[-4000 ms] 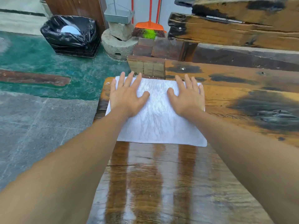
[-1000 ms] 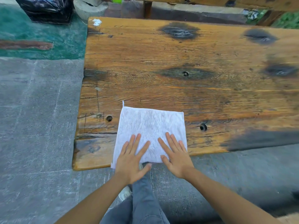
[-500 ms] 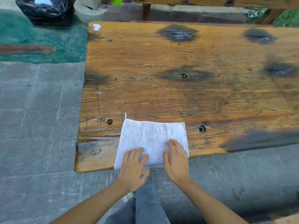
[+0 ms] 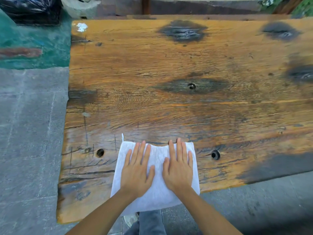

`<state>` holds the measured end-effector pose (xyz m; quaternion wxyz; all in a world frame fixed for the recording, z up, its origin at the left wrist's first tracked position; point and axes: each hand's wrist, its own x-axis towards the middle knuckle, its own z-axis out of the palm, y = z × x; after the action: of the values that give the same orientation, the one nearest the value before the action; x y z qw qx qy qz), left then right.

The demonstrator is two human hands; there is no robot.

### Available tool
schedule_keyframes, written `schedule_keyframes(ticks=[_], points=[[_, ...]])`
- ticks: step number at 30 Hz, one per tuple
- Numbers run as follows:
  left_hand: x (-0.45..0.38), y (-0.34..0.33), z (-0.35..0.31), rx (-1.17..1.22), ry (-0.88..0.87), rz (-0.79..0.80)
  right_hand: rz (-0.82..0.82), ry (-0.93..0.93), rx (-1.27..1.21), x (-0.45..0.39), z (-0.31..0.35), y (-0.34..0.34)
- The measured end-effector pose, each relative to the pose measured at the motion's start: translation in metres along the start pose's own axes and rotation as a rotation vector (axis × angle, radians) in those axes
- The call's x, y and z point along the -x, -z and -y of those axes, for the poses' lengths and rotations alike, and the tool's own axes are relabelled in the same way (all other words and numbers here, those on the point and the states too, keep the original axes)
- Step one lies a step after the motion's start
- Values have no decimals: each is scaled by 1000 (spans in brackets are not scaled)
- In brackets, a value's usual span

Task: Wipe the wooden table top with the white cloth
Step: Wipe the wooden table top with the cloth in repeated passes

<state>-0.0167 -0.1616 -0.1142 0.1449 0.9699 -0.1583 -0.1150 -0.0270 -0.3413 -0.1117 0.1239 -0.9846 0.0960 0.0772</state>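
Pressing flat on the white cloth (image 4: 156, 168), head view: left hand (image 4: 137, 172) and right hand (image 4: 178, 168) lie side by side, palms down, fingers straight and pointing away from the body. Neither hand curls around anything; both are spread open, thumbs angled inward toward each other with a narrow strip of cloth showing between them. Right middle and ring fingertips reach just past the cloth's far edge onto the wood. Left fingertips stop at or just short of that edge.

Cloth sits at the near edge of the wooden table (image 4: 169, 102), toward its left end. Roughly rectangular, thin, woven texture visible. Its far edge dips slightly between the two hands; a small thread or tag sticks up at the far left corner. Its near part hangs over the table edge, above a grey trouser leg (image 4: 151, 223).

Table top: orange-brown plank with heavy grain, dark scorched patches, cracks near the left end. One round hole (image 4: 100, 152) left of the cloth, another (image 4: 215, 154) to its right, both apart from it. Black bag (image 4: 30, 9) on the ground at far left.
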Motion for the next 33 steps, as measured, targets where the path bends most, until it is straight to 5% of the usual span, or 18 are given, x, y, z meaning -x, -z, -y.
schedule_keyframes(ticks=[33], points=[[-310,59,41,-49,98,-164,-89,3,-11,-338,24,37]])
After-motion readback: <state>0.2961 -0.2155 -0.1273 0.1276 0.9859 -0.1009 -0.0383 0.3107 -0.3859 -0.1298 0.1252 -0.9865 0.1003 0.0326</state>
